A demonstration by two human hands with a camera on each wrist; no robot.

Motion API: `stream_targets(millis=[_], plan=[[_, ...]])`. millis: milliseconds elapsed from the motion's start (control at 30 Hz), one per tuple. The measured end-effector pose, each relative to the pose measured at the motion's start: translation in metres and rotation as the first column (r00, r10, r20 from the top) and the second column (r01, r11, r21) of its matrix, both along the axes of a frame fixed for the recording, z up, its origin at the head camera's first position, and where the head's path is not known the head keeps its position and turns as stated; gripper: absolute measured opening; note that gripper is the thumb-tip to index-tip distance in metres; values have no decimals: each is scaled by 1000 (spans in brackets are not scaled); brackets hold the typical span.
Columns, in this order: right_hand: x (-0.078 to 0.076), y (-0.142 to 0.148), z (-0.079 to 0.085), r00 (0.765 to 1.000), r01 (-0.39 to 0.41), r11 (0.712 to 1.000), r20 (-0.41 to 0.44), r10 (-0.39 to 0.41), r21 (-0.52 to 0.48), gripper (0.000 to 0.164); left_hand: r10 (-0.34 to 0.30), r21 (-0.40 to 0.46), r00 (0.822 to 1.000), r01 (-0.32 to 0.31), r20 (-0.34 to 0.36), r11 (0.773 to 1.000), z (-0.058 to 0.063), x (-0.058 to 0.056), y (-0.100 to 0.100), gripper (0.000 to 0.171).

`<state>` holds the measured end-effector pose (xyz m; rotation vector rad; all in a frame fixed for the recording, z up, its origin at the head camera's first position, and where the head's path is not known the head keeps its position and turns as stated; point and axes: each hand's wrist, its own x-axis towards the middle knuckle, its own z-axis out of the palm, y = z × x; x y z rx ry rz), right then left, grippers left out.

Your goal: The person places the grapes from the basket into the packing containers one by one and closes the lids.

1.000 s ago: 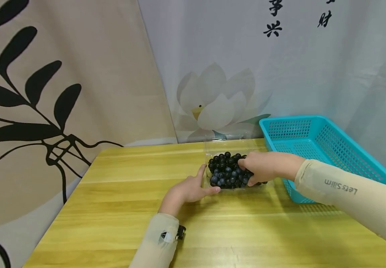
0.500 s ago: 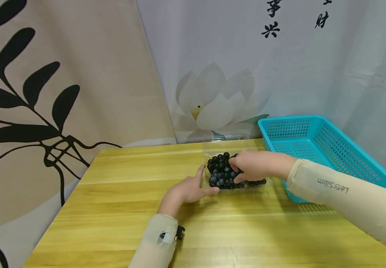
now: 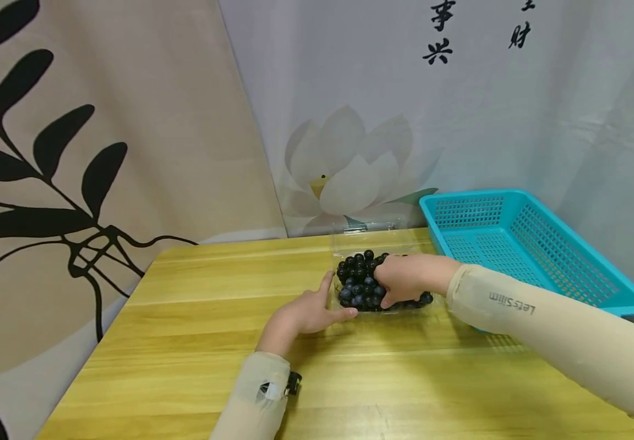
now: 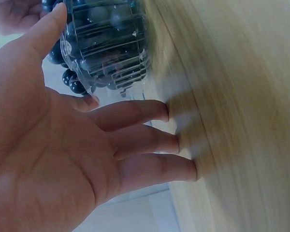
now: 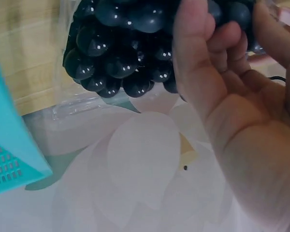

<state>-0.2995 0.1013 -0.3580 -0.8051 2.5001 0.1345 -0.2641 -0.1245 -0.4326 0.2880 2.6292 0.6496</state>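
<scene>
Dark round grapes (image 3: 357,275), some glossy black and some dull blue, fill a clear plastic box (image 4: 111,67) with its lid raised at the back. From above, my right hand (image 3: 405,278) reaches into the right part of the heap, fingers and thumb curled about grapes (image 5: 150,24); its fingertips are partly hidden among them. My left hand (image 3: 308,310) steadies the box's left side with index finger and thumb spread apart. In the left wrist view, the other three fingers (image 4: 145,140) stretch down to the table.
A turquoise perforated basket (image 3: 581,263) stands to the right of the box, partly behind my right forearm. Wood-grained table (image 3: 212,342) lies under everything. A printed curtain (image 3: 350,91) hangs right behind the table's back edge.
My right hand has moved left over the grapes, then slightly back, with its fingers now lower in the heap. The left hand keeps its place at the box.
</scene>
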Motion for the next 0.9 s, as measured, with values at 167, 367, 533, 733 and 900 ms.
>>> stream_targets(millis=[167, 367, 533, 733, 900], plan=[[-4, -5, -5, 999, 30, 998, 19, -31, 49, 27, 0, -3, 1000, 0, 3, 1000, -1, 0, 1, 117], [-7, -17, -13, 997, 70, 993, 37, -74, 100, 19, -6, 2, 1000, 6, -3, 1000, 0, 1, 1, 116], [-9, -26, -16, 990, 127, 981, 48, -135, 143, 18, -4, 6, 1000, 4, 8, 1000, 1, 3, 0, 116], [-9, -25, -17, 992, 114, 984, 34, -119, 138, 22, 1, 4, 1000, -1, 0, 1000, 0, -1, 0, 116], [-7, -18, -19, 993, 104, 990, 42, -109, 99, 26, 4, 5, 1000, -4, 2, 1000, -1, -1, 1, 116]])
